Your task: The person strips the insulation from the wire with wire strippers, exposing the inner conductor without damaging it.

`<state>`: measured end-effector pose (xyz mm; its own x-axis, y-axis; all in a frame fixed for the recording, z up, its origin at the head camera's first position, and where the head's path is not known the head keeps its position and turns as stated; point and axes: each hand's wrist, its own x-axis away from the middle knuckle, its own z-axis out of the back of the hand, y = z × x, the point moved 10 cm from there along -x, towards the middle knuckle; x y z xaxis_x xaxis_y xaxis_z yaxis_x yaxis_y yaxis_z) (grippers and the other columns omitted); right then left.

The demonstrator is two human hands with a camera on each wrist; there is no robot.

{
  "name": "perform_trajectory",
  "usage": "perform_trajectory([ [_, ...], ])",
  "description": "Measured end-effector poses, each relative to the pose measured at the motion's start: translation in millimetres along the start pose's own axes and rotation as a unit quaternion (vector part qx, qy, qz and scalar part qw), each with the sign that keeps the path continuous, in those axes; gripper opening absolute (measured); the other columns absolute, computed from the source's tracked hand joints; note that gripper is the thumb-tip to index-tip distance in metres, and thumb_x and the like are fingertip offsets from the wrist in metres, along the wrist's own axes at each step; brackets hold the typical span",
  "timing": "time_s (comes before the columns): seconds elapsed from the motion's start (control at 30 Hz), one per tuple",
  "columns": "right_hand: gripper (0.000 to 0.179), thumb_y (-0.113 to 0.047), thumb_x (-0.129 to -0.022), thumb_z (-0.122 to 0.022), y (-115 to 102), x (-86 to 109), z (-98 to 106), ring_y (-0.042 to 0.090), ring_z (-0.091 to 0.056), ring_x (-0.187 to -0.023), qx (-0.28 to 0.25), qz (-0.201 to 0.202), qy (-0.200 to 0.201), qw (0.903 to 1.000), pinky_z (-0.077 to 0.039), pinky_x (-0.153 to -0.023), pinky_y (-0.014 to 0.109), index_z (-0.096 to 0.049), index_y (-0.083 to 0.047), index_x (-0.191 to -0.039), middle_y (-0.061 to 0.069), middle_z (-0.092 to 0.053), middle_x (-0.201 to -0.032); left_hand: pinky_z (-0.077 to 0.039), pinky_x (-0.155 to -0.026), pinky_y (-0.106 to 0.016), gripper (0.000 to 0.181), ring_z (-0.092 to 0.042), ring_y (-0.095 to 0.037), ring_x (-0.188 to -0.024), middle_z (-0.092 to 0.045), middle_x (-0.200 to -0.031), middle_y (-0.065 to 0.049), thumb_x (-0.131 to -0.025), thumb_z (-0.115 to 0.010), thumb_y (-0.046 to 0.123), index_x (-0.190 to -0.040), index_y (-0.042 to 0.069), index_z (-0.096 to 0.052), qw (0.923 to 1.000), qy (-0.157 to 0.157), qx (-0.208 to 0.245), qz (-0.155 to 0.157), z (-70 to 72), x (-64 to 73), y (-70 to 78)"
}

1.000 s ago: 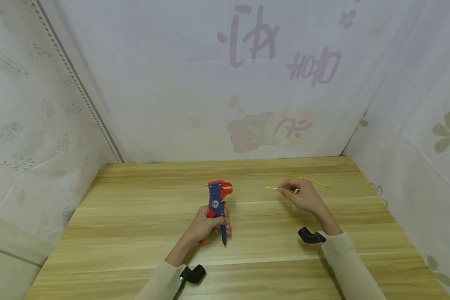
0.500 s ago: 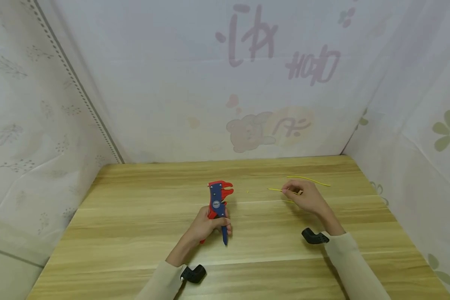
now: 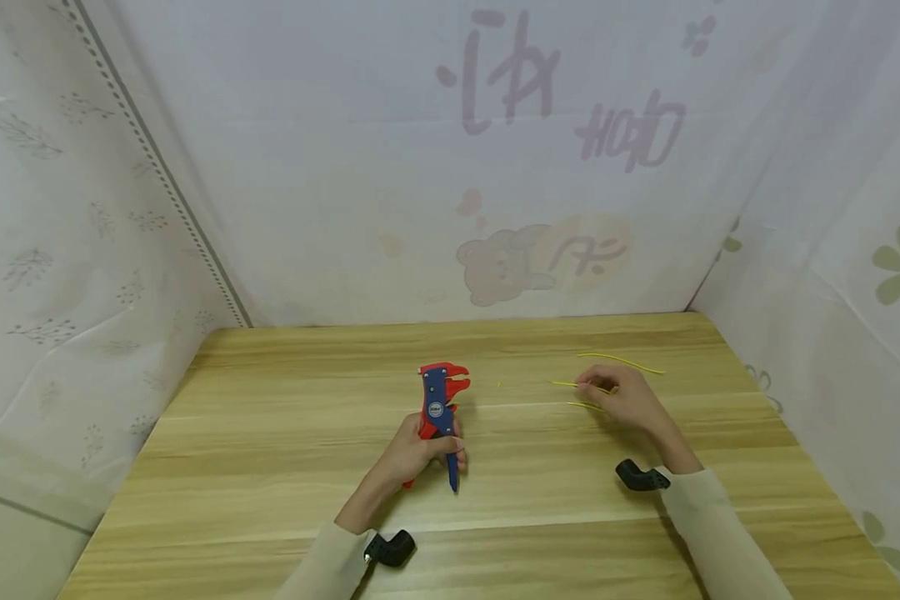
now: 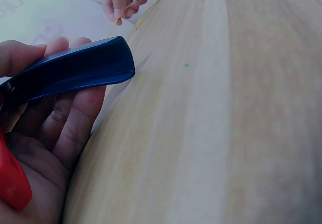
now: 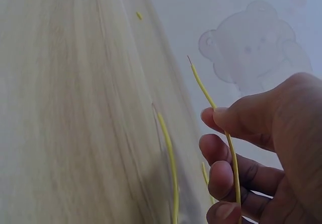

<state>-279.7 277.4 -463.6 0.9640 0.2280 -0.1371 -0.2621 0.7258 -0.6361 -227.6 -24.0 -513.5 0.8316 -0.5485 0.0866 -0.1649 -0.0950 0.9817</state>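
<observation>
My left hand [image 3: 411, 454] grips a red and blue wire stripper [image 3: 436, 387], its red jaws pointing right in the head view. In the left wrist view the fingers curl about its blue handle [image 4: 75, 65]. Farther right, my right hand [image 3: 626, 398] pinches a yellow wire [image 5: 202, 87] between thumb and forefinger; a short bare copper end shows at its tip. Below that hand lies a second yellow wire [image 5: 172, 168], also with a thin bare tip, partly hidden by the hand in the head view.
Behind the right hand a third yellow wire [image 3: 621, 360] lies on the wooden table [image 3: 270, 433]. A tiny yellow scrap [image 3: 498, 384] sits between the stripper and the right hand. Printed cloth walls [image 3: 345, 167] stand round the table's back and sides. Each wrist carries a black camera mount [image 3: 641, 477].
My right hand has drifted right and slightly nearer with the pinched wire, farther from the stripper. The left hand keeps its grip on the stripper, nearly still.
</observation>
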Motion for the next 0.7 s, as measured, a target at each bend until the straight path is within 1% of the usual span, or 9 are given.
perform_trajectory([
  [0.17, 0.012, -0.022, -0.099, -0.069, 8.5, 3.9, 1.9, 0.02, -0.069, -0.092, 0.009, -0.021, 0.005, 0.9997, -0.053, -0.074, 0.029, -0.078, -0.015, -0.102, 0.004, -0.077, -0.101, -0.065, -0.071, -0.034, 0.022, -0.074, -0.019, -0.074, -0.073, -0.082, -0.007, -0.095, -0.065, 0.002, -0.108, -0.014, -0.055, 1.0, -0.001, -0.003, -0.001, -1.0, 0.4, 0.7],
  [0.33, 0.012, -0.022, -0.099, -0.069, 13.8, 8.3, 4.5, 0.028, -0.072, -0.099, 0.011, -0.022, 0.017, 0.9996, -0.058, -0.082, 0.037, -0.078, -0.014, -0.102, 0.007, -0.077, -0.105, -0.065, -0.072, -0.035, 0.025, -0.074, -0.019, -0.074, -0.073, -0.082, -0.008, -0.095, -0.065, 0.002, -0.109, -0.016, -0.054, 1.0, 0.0, 0.0, 0.0, -0.9, 0.5, 0.6],
  [0.57, 0.012, -0.018, -0.099, -0.068, 22.5, 11.6, 7.2, 0.034, -0.071, -0.101, 0.022, -0.016, 0.026, 0.9993, -0.06, -0.086, 0.049, -0.079, -0.011, -0.101, 0.011, -0.076, -0.108, -0.064, -0.071, -0.034, 0.031, -0.074, -0.019, -0.075, -0.073, -0.083, -0.009, -0.095, -0.067, 0.006, -0.111, -0.016, -0.053, 1.0, 0.003, -0.008, -0.001, 0.2, 0.3, 0.1],
  [0.7, 0.014, -0.016, -0.098, -0.068, 27.0, 12.6, 8.8, 0.036, -0.07, -0.102, 0.036, -0.017, 0.031, 0.9987, -0.06, -0.088, 0.053, -0.079, -0.009, -0.102, 0.014, -0.074, -0.108, -0.064, -0.071, -0.034, 0.03, -0.074, -0.019, -0.075, -0.073, -0.083, -0.009, -0.095, -0.067, 0.006, -0.111, -0.016, -0.053, 0.9999, 0.004, -0.011, 0.0, 0.7, -0.1, -1.2],
])
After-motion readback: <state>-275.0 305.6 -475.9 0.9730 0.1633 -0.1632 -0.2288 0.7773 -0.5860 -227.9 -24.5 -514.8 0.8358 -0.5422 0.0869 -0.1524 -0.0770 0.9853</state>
